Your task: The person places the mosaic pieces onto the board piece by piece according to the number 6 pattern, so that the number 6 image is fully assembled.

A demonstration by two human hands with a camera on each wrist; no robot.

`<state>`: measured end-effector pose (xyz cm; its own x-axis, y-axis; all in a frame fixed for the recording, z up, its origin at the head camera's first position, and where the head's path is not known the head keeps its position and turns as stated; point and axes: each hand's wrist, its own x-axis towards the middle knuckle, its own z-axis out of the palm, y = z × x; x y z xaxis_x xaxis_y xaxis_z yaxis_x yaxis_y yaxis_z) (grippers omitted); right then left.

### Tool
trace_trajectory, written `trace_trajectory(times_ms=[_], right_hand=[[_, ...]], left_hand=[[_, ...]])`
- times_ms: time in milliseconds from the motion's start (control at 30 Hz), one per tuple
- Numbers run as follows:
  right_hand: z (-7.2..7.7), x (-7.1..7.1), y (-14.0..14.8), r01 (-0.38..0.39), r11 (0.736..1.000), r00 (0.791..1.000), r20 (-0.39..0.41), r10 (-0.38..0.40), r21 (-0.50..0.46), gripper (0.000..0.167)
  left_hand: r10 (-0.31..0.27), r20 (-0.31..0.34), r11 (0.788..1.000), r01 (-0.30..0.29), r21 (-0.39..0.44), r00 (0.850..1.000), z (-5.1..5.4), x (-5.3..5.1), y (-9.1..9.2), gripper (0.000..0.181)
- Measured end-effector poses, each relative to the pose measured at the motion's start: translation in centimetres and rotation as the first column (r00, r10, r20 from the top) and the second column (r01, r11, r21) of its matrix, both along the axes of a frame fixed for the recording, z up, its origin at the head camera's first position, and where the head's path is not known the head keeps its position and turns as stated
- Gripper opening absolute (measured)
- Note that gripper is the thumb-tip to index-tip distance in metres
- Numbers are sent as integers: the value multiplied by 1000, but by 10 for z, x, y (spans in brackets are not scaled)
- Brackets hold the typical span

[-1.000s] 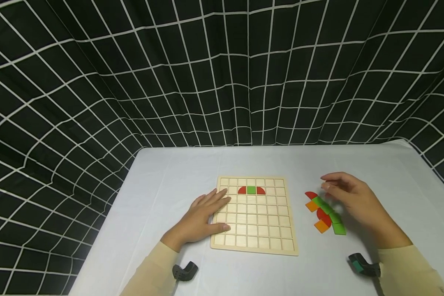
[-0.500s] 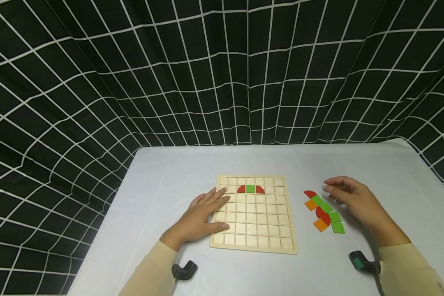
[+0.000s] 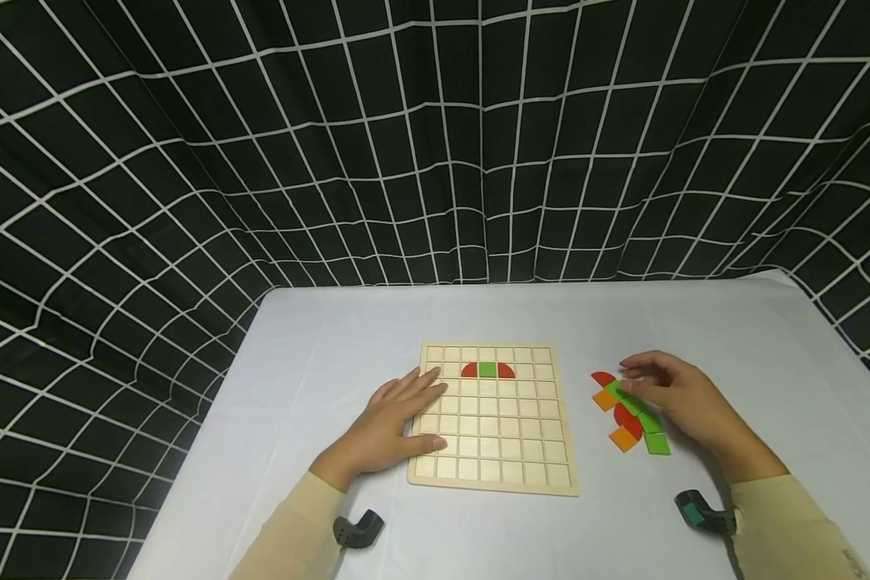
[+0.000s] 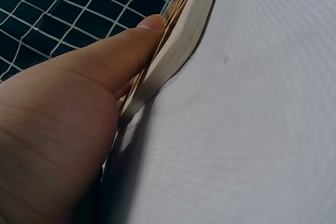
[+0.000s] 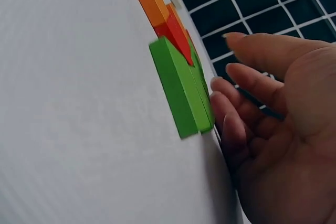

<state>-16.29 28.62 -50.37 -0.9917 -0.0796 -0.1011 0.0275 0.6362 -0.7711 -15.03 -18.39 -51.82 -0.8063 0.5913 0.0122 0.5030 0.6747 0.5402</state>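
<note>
My left hand (image 3: 386, 428) rests with spread fingers on the left edge of a pale wooden grid board (image 3: 500, 451). In the left wrist view, the thumb (image 4: 139, 38) lies over the board's rim. A green square tile (image 3: 487, 370) sits in the board's second row, between a red rounded tile (image 3: 470, 370) and another red rounded tile (image 3: 506, 370). Right of the board, my right hand (image 3: 685, 403) hovers over loose tiles, thumb and fingers apart, holding nothing visible. These include green squares (image 3: 656, 444), orange squares (image 3: 623, 439) and red rounded pieces (image 3: 603, 378). The hand partly covers some green ones.
A white cloth covers the table (image 3: 319, 346). Dark curtains with a white grid (image 3: 435, 161) hang behind it and at both sides. A black device sits at the left wrist (image 3: 358, 529) and another at the right wrist (image 3: 705, 513).
My right hand first drew back slightly from the loose tiles, then moved left and down over them. The left hand stays on the board. The whole view has shifted a little.
</note>
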Motion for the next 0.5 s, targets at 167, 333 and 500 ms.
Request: trace_trajectory(times_ms=[167,333,500], right_hand=[[-1,1,-5,-45,998,999,-16,46,46,42],[0,1,-8,-59,995,998,-27,62,79,38],[-1,2,-7,-72,990,995,-54,79,120,37]], left_hand=[[7,3,1000,-7,-1,1000,1,0,0,88],[8,9,1000,-8,4,1000,1,0,1,88],[5,8,1000,-5,-3,1000,1,0,1,88]])
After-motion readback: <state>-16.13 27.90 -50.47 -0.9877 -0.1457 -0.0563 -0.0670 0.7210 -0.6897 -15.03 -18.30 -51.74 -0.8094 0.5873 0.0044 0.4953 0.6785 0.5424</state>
